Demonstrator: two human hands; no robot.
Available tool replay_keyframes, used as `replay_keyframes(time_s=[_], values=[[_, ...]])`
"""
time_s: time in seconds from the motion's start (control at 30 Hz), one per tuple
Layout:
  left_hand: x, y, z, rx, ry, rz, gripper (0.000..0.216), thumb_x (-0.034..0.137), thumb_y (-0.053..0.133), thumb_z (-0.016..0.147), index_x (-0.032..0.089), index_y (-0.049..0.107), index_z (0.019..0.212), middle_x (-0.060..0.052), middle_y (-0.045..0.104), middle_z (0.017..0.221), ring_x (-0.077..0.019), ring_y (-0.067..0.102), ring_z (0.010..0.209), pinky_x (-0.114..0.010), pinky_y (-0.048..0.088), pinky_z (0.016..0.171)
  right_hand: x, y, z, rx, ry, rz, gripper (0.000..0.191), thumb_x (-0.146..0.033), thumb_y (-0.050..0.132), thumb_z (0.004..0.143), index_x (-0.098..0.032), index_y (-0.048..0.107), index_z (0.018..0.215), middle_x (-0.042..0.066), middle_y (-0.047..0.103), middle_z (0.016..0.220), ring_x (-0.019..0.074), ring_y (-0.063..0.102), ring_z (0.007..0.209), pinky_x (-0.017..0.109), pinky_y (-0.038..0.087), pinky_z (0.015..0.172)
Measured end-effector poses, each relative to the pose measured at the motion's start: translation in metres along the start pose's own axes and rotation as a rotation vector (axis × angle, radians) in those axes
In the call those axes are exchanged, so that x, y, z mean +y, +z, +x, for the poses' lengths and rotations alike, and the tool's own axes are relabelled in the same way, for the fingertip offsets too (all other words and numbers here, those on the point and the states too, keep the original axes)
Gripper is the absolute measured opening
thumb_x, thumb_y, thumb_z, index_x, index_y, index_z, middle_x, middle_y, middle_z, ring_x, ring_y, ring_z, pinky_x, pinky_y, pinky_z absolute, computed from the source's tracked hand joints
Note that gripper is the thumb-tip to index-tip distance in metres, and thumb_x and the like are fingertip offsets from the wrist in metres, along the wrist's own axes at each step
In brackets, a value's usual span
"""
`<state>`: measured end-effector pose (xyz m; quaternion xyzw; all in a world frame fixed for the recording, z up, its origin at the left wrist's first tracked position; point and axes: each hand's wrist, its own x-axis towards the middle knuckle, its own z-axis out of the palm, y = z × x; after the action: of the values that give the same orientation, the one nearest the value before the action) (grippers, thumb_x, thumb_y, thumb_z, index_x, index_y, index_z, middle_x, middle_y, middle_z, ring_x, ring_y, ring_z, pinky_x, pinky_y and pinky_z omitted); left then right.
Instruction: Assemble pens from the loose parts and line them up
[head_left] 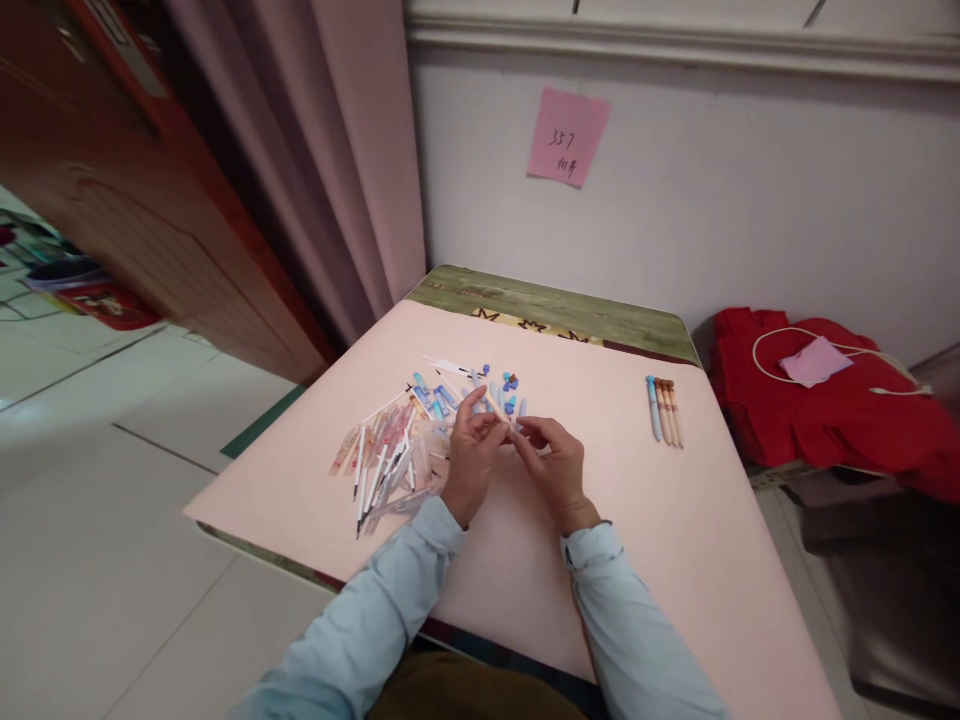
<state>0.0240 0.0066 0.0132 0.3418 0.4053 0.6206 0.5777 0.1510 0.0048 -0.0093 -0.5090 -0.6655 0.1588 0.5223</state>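
Observation:
My left hand is closed around a slim cream-coloured pen barrel, which slants down to the right. The fingers of my right hand pinch together at its lower end; whatever small part may be between them is hidden. Just beyond my hands lie light-blue pen barrels and several small blue caps. To the left spreads a loose heap of white pen refills, clear tubes and pinkish barrels. Blue pen parts rest at the top of that heap.
A row of pens, one blue and several tan with brown tops, lies on the right of the pink-covered table. Past the right edge is red cloth with a white cable. A wall with a pink note stands behind.

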Motion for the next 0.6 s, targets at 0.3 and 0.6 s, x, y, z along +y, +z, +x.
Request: replay_keyframes(time_s=[0.3, 0.6], values=[[-0.012, -0.006, 0.000, 0.002, 0.130, 0.111, 0.051, 0.020, 0.068, 0.078, 0.022, 0.045, 0.123, 0.003, 0.064, 0.080, -0.0130, 0.066, 0.074, -0.028, 0.053, 0.073, 0.003, 0.000, 0.000, -0.090, -0.120, -0.026, 0.018, -0.031, 0.062, 0.091, -0.021, 0.070, 0.104, 0.002, 0.070, 0.080, 0.0116, 0.062, 0.063, 0.023, 0.052, 0.063], [-0.018, 0.000, -0.005, 0.016, 0.230, 0.179, 0.040, 0.025, 0.065, 0.084, 0.022, 0.043, 0.117, 0.004, 0.060, 0.075, -0.0125, 0.062, 0.068, -0.026, 0.049, 0.067, -0.007, 0.001, -0.005, 0.029, -0.228, -0.144, 0.008, -0.023, 0.061, 0.090, -0.020, 0.069, 0.091, 0.001, 0.069, 0.074, 0.0110, 0.062, 0.061, 0.022, 0.049, 0.060]])
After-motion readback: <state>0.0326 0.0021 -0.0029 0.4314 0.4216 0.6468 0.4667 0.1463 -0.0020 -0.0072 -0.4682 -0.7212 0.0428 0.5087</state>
